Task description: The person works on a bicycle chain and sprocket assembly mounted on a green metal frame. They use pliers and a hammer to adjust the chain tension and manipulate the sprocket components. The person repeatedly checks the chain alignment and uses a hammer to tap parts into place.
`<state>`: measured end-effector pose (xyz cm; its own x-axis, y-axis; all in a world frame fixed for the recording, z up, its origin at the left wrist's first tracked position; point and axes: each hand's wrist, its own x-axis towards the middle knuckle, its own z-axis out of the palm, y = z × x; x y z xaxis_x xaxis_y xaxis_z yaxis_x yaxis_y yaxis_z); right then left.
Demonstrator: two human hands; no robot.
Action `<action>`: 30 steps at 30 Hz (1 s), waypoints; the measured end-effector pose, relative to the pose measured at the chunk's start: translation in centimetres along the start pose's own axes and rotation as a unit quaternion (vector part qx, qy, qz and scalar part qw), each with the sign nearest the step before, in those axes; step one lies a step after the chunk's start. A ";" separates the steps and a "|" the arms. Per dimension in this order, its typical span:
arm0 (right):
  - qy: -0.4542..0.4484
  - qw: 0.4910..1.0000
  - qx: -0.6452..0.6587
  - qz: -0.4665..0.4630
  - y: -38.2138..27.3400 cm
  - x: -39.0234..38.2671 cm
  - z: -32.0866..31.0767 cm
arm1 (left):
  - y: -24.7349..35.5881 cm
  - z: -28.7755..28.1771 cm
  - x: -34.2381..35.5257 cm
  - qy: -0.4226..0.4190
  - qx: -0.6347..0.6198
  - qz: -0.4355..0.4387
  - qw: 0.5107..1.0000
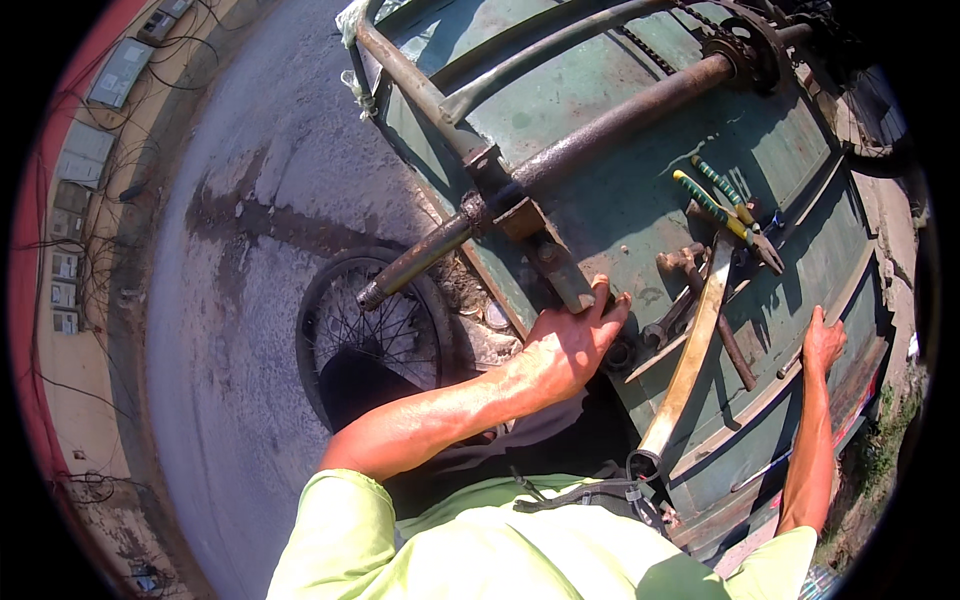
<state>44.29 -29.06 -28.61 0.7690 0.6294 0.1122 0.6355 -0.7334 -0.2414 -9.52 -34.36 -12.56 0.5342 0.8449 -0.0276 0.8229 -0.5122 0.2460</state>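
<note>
My left hand (pixel 578 338) reaches across to the end of a flat metal bracket (pixel 566 275), its fingers apart and beside or touching the bracket's tip; its thumb side is partly hidden. That bracket joins a long rusty axle tube (pixel 625 125) with a threaded end (pixel 372 296) sticking out to the left. Off to the right, my right hand (pixel 824 343) is closed round a short metal rod (pixel 789 365) low over the green panel. Between my hands lie green-and-yellow-handled pliers (pixel 735 215), a hammer (pixel 690 262), a wrench (pixel 662 330) and a long worn bar (pixel 695 350).
The green metal cart bed (pixel 650 230) carries the tools. A curved tube frame (pixel 410 80) and a chain sprocket (pixel 750 55) rise at the far side. A spoked wheel (pixel 432 310) stands left of my left forearm. Meter boxes (pixel 120 75) line the wall at far left.
</note>
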 end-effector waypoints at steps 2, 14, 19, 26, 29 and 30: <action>0.004 1.000 -0.011 -0.003 0.2 0.3 0.5 | -0.4 0.4 -0.7 0.031 0.024 0.016 0.999; 0.010 1.000 0.016 -0.015 -1.0 -0.2 -0.6 | -2.5 1.5 -4.4 0.023 -0.077 0.013 0.997; 0.018 0.999 0.008 -0.044 -1.3 -0.5 -0.5 | -3.6 -0.1 -8.8 0.017 -0.148 -0.060 0.987; 0.030 0.999 0.001 -0.031 -0.3 0.5 0.1 | -6.8 -5.3 -17.1 0.191 -0.360 -0.233 0.883; 0.026 0.999 0.003 -0.020 -1.2 -0.1 -0.4 | -8.0 -6.0 -20.2 0.378 -0.558 -0.252 0.694; 0.024 1.000 0.002 -0.015 -1.5 -0.2 -0.8 | -8.8 -6.4 -20.5 0.408 -0.577 -0.246 0.664</action>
<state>43.22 -28.27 -27.54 0.7521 0.6379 0.1654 0.6580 -0.7131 -0.2419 -28.96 -46.17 -7.97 -0.4132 0.9098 0.0385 -0.0878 -0.0819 0.9928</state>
